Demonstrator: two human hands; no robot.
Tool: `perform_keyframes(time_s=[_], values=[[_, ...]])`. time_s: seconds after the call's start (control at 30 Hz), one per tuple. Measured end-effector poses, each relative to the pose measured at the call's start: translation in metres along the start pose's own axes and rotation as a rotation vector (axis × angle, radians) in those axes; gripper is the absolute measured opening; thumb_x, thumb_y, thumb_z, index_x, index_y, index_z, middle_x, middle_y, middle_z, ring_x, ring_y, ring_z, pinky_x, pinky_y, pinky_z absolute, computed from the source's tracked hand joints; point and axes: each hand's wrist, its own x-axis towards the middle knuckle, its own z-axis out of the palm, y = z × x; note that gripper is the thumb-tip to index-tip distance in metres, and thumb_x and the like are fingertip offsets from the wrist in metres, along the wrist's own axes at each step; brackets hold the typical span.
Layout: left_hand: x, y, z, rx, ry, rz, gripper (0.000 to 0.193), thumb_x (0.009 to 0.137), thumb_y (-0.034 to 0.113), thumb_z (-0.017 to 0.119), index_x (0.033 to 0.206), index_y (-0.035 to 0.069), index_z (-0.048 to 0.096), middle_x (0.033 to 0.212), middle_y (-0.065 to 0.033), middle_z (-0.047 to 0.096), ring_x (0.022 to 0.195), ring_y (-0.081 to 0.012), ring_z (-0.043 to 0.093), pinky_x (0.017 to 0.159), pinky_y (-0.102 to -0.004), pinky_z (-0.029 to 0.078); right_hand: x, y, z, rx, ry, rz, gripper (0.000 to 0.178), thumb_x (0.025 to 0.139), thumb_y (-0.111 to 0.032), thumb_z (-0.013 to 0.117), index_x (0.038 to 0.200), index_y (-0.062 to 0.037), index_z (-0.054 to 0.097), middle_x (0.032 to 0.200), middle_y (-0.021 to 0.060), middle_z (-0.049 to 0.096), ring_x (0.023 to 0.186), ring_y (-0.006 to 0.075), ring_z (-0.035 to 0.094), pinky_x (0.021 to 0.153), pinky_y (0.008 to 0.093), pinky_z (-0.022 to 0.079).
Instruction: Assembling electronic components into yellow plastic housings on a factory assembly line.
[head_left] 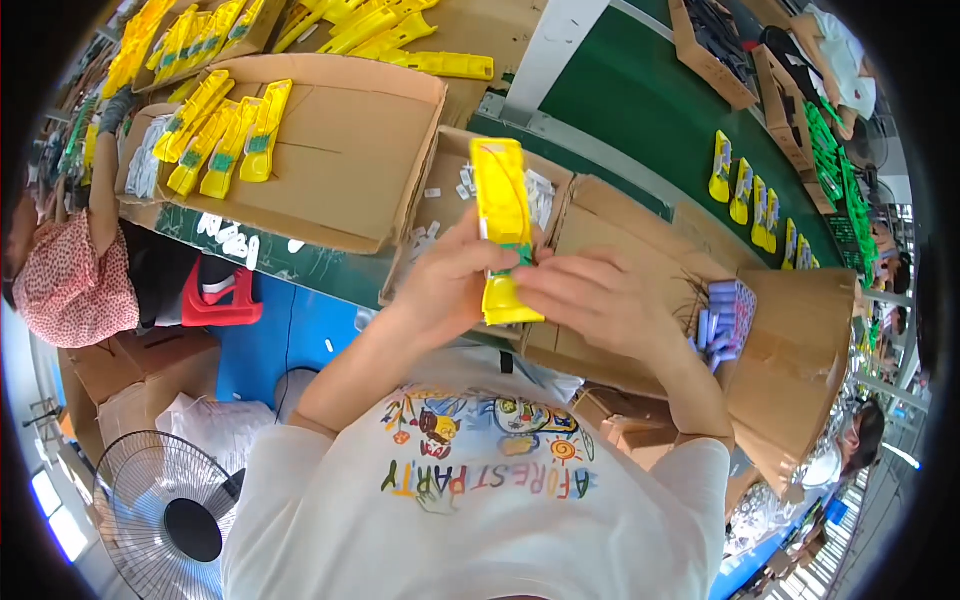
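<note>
A long yellow plastic housing (503, 190) is held up in front of my chest, its open side facing me. A small green circuit board (508, 258) sits across its lower part, and a thin wire runs along the inside above it. My left hand (447, 272) grips the housing from the left, thumb lying across it beside the board. My right hand (597, 300) is closed at the housing's right edge, fingertips pressed at the board. Those fingers partly cover the board. Behind the housing, a shallow carton (425, 215) holds small white parts (540, 198).
A cardboard tray (345, 165) at left carries several yellow housings with boards (262, 135). The right-hand box holds purple cylinders (718, 320) and thin wires. More housings (741, 190) lie on the green belt (625, 90). A fan (190, 525) stands lower left; a co-worker's arm (103, 190) reaches in.
</note>
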Motion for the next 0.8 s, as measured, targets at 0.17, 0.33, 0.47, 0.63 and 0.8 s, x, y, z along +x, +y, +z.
perform_keyframes(time_s=[0.17, 0.33, 0.47, 0.63, 0.8], values=[[-0.015, -0.027, 0.000, 0.314, -0.005, 0.152, 0.062, 0.073, -0.002, 0.047, 0.132, 0.005, 0.032, 0.111, -0.0118, 0.051, 0.098, -0.0233, 0.056, 0.083, -0.0360, 0.050, 0.005, -0.034, -0.013, 1.516, 0.293, 1.144, 0.023, 0.085, -0.007, 0.064, 0.108, -0.0056, 0.064, 0.101, 0.0060, 0.064, 0.073, 0.0096, 0.058, 0.062, 0.0223, 0.045], [-0.029, -0.035, 0.010, 0.807, -0.033, 0.105, 0.051, 0.086, 0.012, 0.037, 0.135, 0.005, 0.029, 0.119, -0.0102, 0.048, 0.111, -0.0185, 0.047, 0.095, -0.0319, 0.039, 0.015, -0.059, -0.004, 0.900, 0.339, 1.178, 0.013, 0.080, -0.004, 0.069, 0.092, -0.0053, 0.066, 0.075, -0.0020, 0.062, 0.060, 0.0065, 0.056, 0.052, 0.0218, 0.043], [-0.015, -0.046, 0.004, 0.825, -0.023, 0.204, 0.044, 0.093, 0.013, 0.042, 0.134, 0.002, 0.029, 0.113, -0.0085, 0.045, 0.107, -0.0162, 0.044, 0.095, -0.0290, 0.036, -0.002, -0.078, 0.024, 0.000, 0.388, 0.802, 0.017, 0.074, -0.003, 0.072, 0.089, -0.0062, 0.066, 0.071, 0.0014, 0.061, 0.058, 0.0124, 0.057, 0.049, 0.0255, 0.044], [-0.012, -0.052, 0.006, 0.812, -0.037, 0.142, 0.034, 0.090, 0.000, 0.042, 0.123, 0.003, 0.033, 0.101, -0.0085, 0.050, 0.091, -0.0151, 0.053, 0.082, -0.0299, 0.045, -0.039, -0.078, 0.005, 0.464, 0.268, 0.871, 0.016, 0.075, -0.010, 0.071, 0.090, -0.0075, 0.066, 0.075, 0.0042, 0.062, 0.061, 0.0198, 0.060, 0.054, 0.0296, 0.049], [-0.015, -0.046, 0.009, 0.691, -0.152, 0.051, 0.028, 0.091, -0.002, 0.036, 0.118, 0.004, 0.033, 0.094, -0.0093, 0.052, 0.074, -0.0165, 0.058, 0.068, -0.0313, 0.050, -0.192, -0.050, -0.045, -0.215, -0.764, 1.516, 0.027, 0.073, -0.012, 0.071, 0.099, -0.0064, 0.066, 0.097, 0.0123, 0.066, 0.083, 0.0325, 0.064, 0.070, 0.0406, 0.052]])
